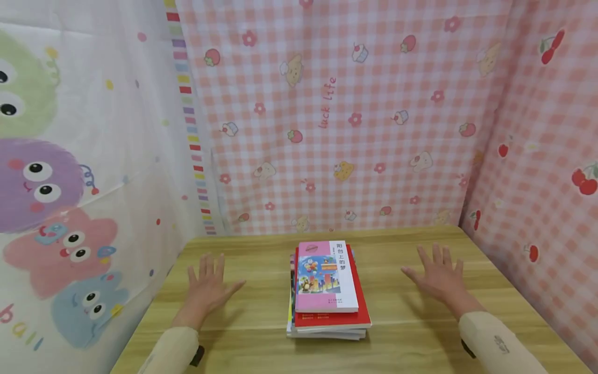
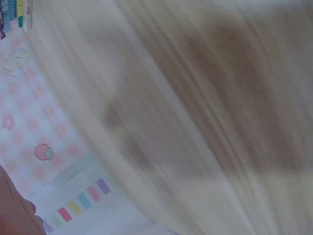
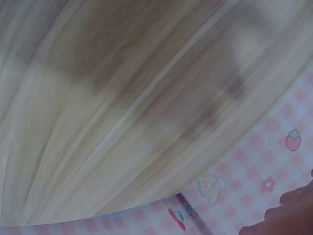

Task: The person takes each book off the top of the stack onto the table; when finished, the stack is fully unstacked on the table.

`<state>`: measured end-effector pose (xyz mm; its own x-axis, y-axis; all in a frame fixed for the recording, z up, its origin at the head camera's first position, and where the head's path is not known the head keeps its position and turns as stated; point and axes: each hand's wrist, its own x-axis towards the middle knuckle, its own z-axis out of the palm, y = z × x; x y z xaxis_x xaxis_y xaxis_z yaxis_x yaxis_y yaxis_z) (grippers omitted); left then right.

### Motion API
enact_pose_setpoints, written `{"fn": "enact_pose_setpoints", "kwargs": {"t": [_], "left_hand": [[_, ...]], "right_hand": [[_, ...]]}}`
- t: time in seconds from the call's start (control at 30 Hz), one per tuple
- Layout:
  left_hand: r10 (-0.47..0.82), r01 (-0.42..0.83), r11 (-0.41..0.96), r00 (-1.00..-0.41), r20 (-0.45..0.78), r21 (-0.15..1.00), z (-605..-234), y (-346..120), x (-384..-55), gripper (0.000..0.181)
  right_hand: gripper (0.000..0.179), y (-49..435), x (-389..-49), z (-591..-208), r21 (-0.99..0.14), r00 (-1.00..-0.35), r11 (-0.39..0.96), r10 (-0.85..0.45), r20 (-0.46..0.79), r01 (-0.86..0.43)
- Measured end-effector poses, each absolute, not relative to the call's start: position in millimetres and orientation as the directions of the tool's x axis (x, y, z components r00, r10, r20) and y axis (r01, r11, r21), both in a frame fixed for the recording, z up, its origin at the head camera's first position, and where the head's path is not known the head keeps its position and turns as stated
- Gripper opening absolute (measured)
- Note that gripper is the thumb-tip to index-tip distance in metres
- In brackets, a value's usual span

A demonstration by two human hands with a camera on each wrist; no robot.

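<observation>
A stack of books stands on the wooden table (image 1: 252,311) between the two hands. On top lies a thin pink and white book (image 1: 320,301) with a colourful picture on its cover. Under it, a red book (image 1: 361,311) sticks out at the right and front, with several more beneath. To the left of the stack, my left hand (image 1: 206,288) is spread palm down with nothing in it. My right hand (image 1: 441,278) is spread the same way on the right side, holding nothing. Each wrist view catches only a bit of its hand at a lower corner.
A pink checked cloth (image 1: 280,156) hangs behind the table's far edge. Another checked cloth (image 1: 537,156) hangs along the right side. On the left hangs a white cloth (image 1: 135,156) with cartoon figures. Book edges (image 2: 19,12) show at the left wrist view's top left corner.
</observation>
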<state>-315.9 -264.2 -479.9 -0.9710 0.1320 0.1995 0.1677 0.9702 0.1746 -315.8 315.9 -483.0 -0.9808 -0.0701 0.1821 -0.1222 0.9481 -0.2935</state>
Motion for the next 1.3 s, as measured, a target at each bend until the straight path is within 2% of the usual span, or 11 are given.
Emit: {"fn": "enact_pose_setpoints", "kwargs": {"t": [0.47,0.7,0.93,1.1,1.3], "left_hand": [[0.169,0.222,0.939,-0.963,0.210,0.261,-461.4,-230.1,-323.0,0.102],[0.169,0.229,0.931,-0.960,0.221,0.283,-451.1,-208.8,-323.1,0.101],[0.175,0.243,0.903,-0.961,0.212,0.355,-444.4,-188.0,-322.5,0.101],[0.183,0.247,0.886,-0.964,0.193,0.392,-443.4,-175.6,-321.9,0.104],[0.160,0.216,0.839,-0.975,0.151,0.499,-447.1,-165.7,-320.5,0.107]], "right_hand": [[0.083,278.1,-302.0,-453.4,-0.447,-0.982,0.879,-0.107,0.154,-0.166],[0.077,265.2,-302.1,-455.4,-0.502,-0.974,0.840,-0.123,0.188,-0.203],[0.075,256.0,-299.3,-455.6,-0.654,-0.985,0.736,-0.140,0.103,-0.173],[0.076,250.3,-297.0,-455.8,-0.722,-0.987,0.676,-0.152,0.059,-0.147],[0.080,240.7,-293.9,-460.0,-0.765,-0.989,0.634,-0.143,0.026,-0.112]]}}
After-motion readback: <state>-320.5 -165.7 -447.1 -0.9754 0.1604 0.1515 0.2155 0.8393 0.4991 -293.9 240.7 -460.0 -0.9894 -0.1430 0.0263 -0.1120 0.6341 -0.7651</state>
